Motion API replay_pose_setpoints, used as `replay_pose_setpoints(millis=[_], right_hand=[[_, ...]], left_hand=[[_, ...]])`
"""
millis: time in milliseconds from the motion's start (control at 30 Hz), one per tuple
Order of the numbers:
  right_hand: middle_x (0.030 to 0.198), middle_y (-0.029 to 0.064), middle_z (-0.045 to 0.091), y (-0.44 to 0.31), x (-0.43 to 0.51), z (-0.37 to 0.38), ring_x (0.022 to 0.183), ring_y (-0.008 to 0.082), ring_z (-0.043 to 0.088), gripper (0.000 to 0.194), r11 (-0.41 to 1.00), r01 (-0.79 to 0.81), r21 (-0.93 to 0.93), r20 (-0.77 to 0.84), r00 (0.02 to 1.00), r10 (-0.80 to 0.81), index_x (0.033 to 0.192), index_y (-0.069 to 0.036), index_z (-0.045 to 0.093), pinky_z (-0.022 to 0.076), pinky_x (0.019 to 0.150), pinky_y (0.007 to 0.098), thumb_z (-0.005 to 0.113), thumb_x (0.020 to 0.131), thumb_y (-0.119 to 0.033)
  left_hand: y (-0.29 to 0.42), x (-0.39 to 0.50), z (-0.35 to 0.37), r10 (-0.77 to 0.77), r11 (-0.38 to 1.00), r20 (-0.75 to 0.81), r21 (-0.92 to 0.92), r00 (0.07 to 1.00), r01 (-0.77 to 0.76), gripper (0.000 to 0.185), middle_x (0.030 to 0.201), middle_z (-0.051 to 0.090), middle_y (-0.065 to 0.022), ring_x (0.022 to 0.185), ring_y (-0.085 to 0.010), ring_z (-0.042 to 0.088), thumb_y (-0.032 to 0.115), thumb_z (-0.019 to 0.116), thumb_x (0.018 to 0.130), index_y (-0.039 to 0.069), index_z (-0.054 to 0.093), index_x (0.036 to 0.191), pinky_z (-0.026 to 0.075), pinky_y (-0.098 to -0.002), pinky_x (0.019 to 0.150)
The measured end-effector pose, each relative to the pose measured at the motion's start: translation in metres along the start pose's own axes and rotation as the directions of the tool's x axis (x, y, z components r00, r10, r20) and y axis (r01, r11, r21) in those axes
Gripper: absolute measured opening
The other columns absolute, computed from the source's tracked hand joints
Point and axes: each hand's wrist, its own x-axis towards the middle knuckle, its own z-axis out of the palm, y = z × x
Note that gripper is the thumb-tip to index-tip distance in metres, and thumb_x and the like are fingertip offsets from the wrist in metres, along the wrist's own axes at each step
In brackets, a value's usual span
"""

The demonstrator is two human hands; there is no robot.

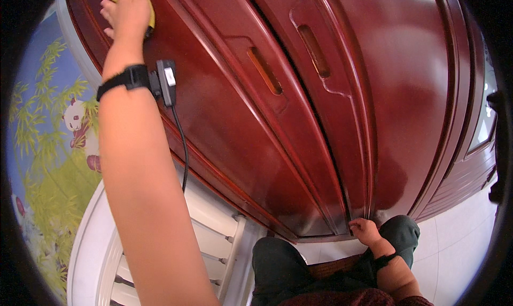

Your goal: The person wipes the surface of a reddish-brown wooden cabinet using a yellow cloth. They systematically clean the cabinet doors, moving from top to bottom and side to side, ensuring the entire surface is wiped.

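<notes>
A yellow cleaning pad with a dark edge is under my left hand at the top left. My fingers spread over it, and it lies against a glossy red-brown wooden wardrobe door panel. Part of the pad is cut off by the picture's top. Low down, my right hand is by the foot of the wardrobe, close to the dark gap between two doors. Its fingers are curled, and whether they grip the door's edge is hidden. A black wrist strap with a small cabled device sits on my left wrist.
Two recessed handle slots are cut into the doors. At the left are a white slatted bed rail and a wall mural of pandas and bamboo. My bent knees are close to the wardrobe, above a pale tiled floor.
</notes>
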Motion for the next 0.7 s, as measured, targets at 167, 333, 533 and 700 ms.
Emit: replay_pose_setpoints(millis=[167,333,533,700], right_hand=[[0.090,0.0214,0.070,-0.004,-0.001,-0.005,0.082,0.0334,0.069,0.025,0.999,0.017,0.029,-0.019,1.000,-0.016,0.109,-0.004,0.070,0.0538,0.074,0.0407,0.065,0.088,-0.015],[0.088,0.0210,0.068,-0.001,0.002,0.000,0.079,0.0298,0.068,0.024,0.993,-0.012,0.120,-0.003,1.000,0.012,0.109,-0.004,0.070,0.0533,0.072,0.0386,0.065,0.087,-0.014],[0.092,0.0220,0.069,-0.001,0.001,0.001,0.080,0.0351,0.067,0.025,0.994,0.059,0.093,0.018,0.998,-0.061,0.109,-0.004,0.070,0.0529,0.072,0.0423,0.065,0.088,-0.015],[0.096,0.0231,0.069,0.001,0.001,0.005,0.087,0.0376,0.068,0.025,0.998,0.043,0.052,0.028,0.999,-0.044,0.110,-0.004,0.070,0.0532,0.076,0.0434,0.063,0.089,-0.016]], left_hand=[[-0.032,0.013,-0.002,-0.247,0.969,0.064,0.032,0.967,0.246,0.078,0.158,0.017,-0.0280,0.149,-0.0398,0.015,0.055,0.037,0.093,0.005,0.029,0.153,0.015,-0.0630,0.116],[-0.043,-0.081,-0.009,-0.050,0.986,0.019,-0.160,0.999,0.052,0.073,0.155,0.019,-0.0362,0.148,-0.0444,0.016,0.040,0.038,0.099,-0.013,0.024,0.148,0.017,-0.0448,0.121],[-0.013,-0.317,-0.046,-0.022,0.983,0.143,-0.179,0.989,0.048,0.070,0.157,0.011,-0.0356,0.147,-0.0456,0.014,0.016,0.042,0.095,-0.014,0.012,0.150,0.011,-0.0460,0.123],[0.032,-0.515,-0.081,-0.210,0.942,0.388,-0.164,0.898,0.291,0.081,0.156,0.005,-0.0390,0.145,-0.0541,0.011,0.020,0.049,0.089,-0.008,0.007,0.153,0.013,-0.0566,0.119]])
